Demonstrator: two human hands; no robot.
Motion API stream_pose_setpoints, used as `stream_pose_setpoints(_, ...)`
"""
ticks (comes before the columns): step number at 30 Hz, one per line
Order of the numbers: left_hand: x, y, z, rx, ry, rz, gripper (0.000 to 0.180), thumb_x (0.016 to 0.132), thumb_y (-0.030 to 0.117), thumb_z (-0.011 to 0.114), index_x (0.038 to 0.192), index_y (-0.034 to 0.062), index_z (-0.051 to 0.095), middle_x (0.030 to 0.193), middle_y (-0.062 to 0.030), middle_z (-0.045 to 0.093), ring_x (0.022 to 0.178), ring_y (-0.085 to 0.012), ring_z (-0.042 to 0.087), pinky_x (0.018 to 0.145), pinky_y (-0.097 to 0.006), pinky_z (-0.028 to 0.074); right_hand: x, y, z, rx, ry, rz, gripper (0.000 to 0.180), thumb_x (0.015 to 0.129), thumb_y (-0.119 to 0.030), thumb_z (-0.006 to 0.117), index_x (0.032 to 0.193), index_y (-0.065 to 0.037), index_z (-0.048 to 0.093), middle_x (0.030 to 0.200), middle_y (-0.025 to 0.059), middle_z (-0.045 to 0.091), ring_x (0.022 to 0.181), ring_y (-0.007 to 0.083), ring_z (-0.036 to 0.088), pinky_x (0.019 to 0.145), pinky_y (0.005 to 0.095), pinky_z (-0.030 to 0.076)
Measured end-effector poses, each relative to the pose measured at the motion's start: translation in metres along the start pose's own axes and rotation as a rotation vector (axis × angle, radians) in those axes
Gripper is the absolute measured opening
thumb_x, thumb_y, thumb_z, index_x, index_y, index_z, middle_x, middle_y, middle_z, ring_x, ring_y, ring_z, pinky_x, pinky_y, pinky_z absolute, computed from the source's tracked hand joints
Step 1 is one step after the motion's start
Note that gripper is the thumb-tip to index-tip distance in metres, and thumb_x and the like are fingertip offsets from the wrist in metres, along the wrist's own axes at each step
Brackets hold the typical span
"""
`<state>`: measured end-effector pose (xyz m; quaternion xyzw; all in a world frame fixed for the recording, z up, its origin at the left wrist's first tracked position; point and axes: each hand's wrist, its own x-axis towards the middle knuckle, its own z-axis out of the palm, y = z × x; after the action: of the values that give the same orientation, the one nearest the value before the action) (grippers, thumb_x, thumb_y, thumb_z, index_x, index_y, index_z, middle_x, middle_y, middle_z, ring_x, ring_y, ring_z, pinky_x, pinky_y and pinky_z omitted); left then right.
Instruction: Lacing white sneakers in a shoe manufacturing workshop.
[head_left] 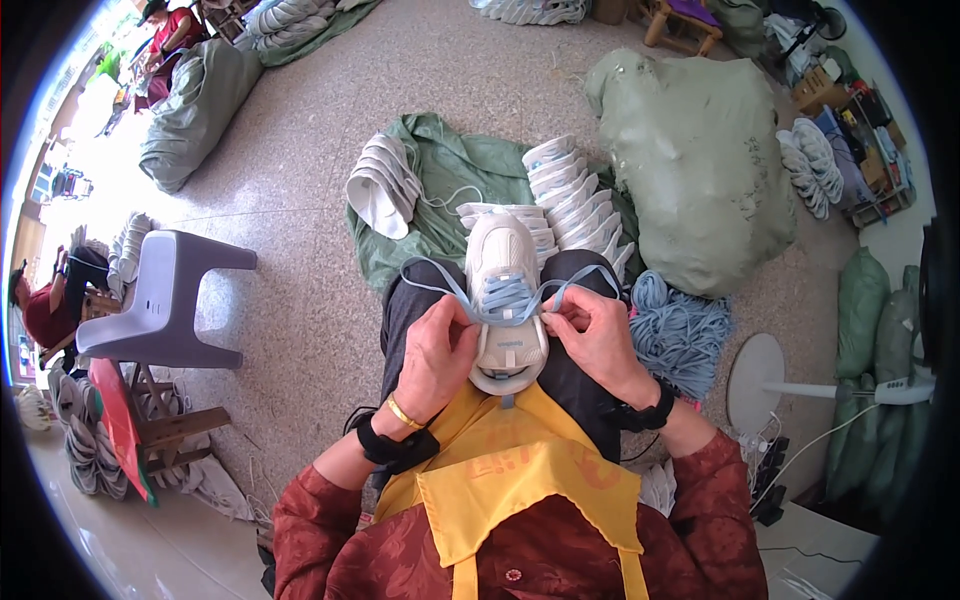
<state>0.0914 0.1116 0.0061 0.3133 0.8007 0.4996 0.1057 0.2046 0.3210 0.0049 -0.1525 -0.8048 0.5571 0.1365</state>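
A white sneaker (502,243) rests on my lap between my knees, its toe pointing away from me. Pale blue shoelace (508,297) crosses over its tongue (508,345), and a loop stands out to each side. My left hand (437,345) is closed in a pinch on the lace at the shoe's left edge, near the upper eyelets. On the opposite edge, my right hand (598,340) pinches the lace in the same way. The fingertips partly cover the lace ends, so the exact eyelets are hidden.
Beyond my knees, stacked white shoe uppers (575,195) and another stack (385,180) lie on a green cloth (440,150). A blue lace bundle (680,335) sits by my right knee, below a large green sack (700,170). A grey plastic chair (165,300) stands left; people sit farther off.
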Motion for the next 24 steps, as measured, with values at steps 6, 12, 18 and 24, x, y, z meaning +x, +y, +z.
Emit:
stream_pose_setpoints(6, -0.007, 0.000, -0.008, 0.039, -0.001, 0.000, 0.022, 0.086, 0.003, 0.076, 0.089, 0.0011, 0.055, 0.073, -0.0088, 0.058, 0.059, -0.0193, 0.058, 0.057, -0.031, 0.048, -0.009, -0.027, -0.009, -0.310, -0.008, 0.005, 0.023, 0.084, -0.008, 0.083, 0.090, -0.001, 0.062, 0.082, 0.0124, 0.066, 0.066, 0.0237, 0.069, 0.060, 0.0323, 0.054)
stream_pose_setpoints(12, -0.007, 0.007, -0.009, 0.034, -0.057, 0.025, 0.032, 0.080, 0.007, 0.082, 0.098, 0.0019, 0.056, 0.084, -0.0093, 0.056, 0.070, -0.0207, 0.058, 0.063, -0.032, 0.050, -0.010, -0.019, 0.002, -0.388, -0.015, -0.337, 0.028, 0.084, -0.007, 0.079, 0.106, 0.000, 0.064, 0.095, 0.0136, 0.064, 0.076, 0.0350, 0.067, 0.069, 0.0423, 0.055)
stream_pose_setpoints(18, -0.011, -0.001, -0.007, 0.153, -0.080, 0.141, 0.033, 0.080, 0.009, 0.080, 0.102, 0.0012, 0.057, 0.088, -0.0109, 0.057, 0.075, -0.0250, 0.061, 0.066, -0.035, 0.053, -0.013, -0.017, 0.008, -0.372, -0.043, -0.176, 0.021, 0.087, 0.000, 0.069, 0.106, 0.001, 0.060, 0.091, 0.0205, 0.067, 0.082, 0.0414, 0.069, 0.069, 0.0466, 0.056)
stream_pose_setpoints(24, -0.011, 0.001, -0.006, 0.191, -0.088, 0.145, 0.026, 0.084, 0.008, 0.074, 0.102, 0.0005, 0.056, 0.089, -0.0131, 0.057, 0.077, -0.0285, 0.062, 0.067, -0.037, 0.053, -0.012, -0.016, 0.013, -0.385, -0.046, -0.133, 0.028, 0.087, 0.004, 0.064, 0.113, 0.000, 0.053, 0.092, 0.0222, 0.068, 0.084, 0.0430, 0.069, 0.071, 0.0501, 0.054)
